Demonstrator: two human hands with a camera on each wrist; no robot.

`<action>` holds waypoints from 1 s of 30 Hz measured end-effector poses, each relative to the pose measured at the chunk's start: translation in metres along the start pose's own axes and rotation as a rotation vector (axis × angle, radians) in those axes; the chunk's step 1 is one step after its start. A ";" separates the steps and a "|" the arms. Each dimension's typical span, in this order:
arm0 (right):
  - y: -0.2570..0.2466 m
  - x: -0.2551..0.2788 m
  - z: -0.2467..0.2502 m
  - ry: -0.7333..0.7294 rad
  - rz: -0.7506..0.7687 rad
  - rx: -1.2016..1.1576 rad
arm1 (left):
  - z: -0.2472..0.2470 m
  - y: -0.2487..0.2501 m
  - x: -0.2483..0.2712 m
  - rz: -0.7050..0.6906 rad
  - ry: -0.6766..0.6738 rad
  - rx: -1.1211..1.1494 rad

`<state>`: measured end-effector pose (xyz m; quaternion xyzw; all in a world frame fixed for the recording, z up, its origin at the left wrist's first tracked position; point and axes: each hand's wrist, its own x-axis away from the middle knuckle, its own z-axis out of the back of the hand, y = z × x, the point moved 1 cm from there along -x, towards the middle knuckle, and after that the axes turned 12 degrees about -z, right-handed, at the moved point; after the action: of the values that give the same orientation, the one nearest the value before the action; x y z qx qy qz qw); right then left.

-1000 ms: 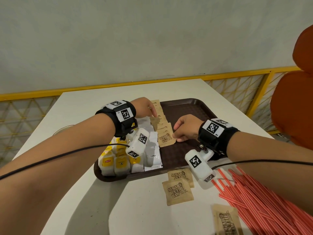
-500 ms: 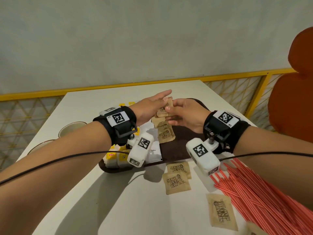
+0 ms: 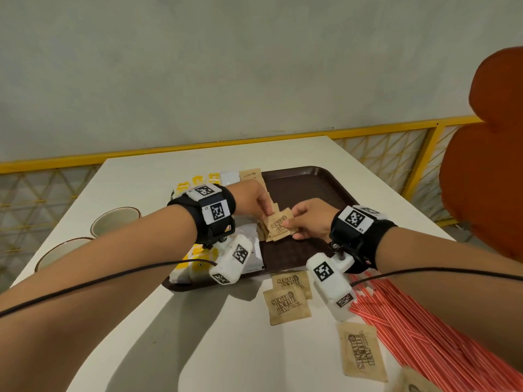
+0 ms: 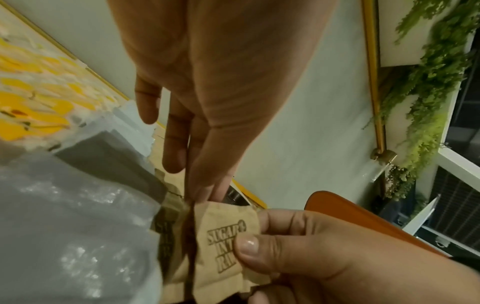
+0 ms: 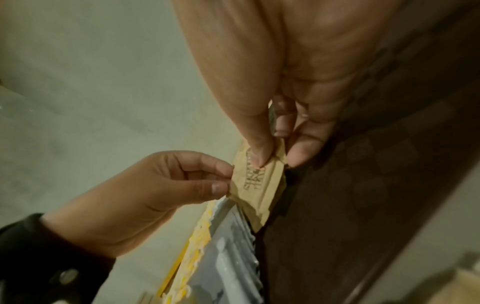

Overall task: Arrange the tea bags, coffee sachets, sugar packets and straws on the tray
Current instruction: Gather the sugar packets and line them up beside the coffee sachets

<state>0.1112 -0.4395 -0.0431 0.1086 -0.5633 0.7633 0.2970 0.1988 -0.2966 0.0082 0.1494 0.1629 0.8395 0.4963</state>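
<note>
Over the dark brown tray [image 3: 307, 190], both hands hold one brown sugar packet [image 3: 278, 226] at the near end of a row of sugar packets. My left hand [image 3: 267, 215] pinches its upper left corner [image 4: 223, 236]. My right hand [image 3: 291, 224] pinches its right edge between thumb and fingers [image 5: 259, 185]. Yellow tea bags [image 3: 198, 260] and white coffee sachets [image 3: 250, 246] fill the tray's left side, partly hidden by my left wrist. Three loose sugar packets [image 3: 287, 304] lie on the table in front of the tray. Red straws [image 3: 424, 323] lie in a heap at the right.
Two bowls [image 3: 114, 222] stand on the white table at the left. An orange chair [image 3: 486, 179] is close on the right. The tray's right half [image 3: 311, 250] is bare. A yellow railing runs behind the table.
A second ago my right hand touched the front packet of the row. Both hands then lifted a packet and have now come down with it onto the row.
</note>
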 end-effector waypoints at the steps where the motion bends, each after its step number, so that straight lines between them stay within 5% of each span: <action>1: 0.001 -0.002 0.000 0.003 -0.003 0.008 | -0.001 0.000 -0.002 0.003 -0.009 -0.016; 8: 0.001 -0.003 0.002 0.033 -0.011 0.088 | -0.008 -0.002 -0.007 0.001 0.007 -0.077; 17: -0.003 0.012 0.000 0.005 -0.014 0.142 | 0.023 -0.026 0.019 0.105 0.258 0.061; 30: -0.014 0.018 -0.013 0.031 -0.051 0.324 | 0.019 -0.021 0.027 0.168 0.237 -0.006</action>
<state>0.1065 -0.4192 -0.0274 0.1576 -0.4253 0.8378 0.3038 0.2101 -0.2607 0.0190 0.0608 0.2049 0.8903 0.4022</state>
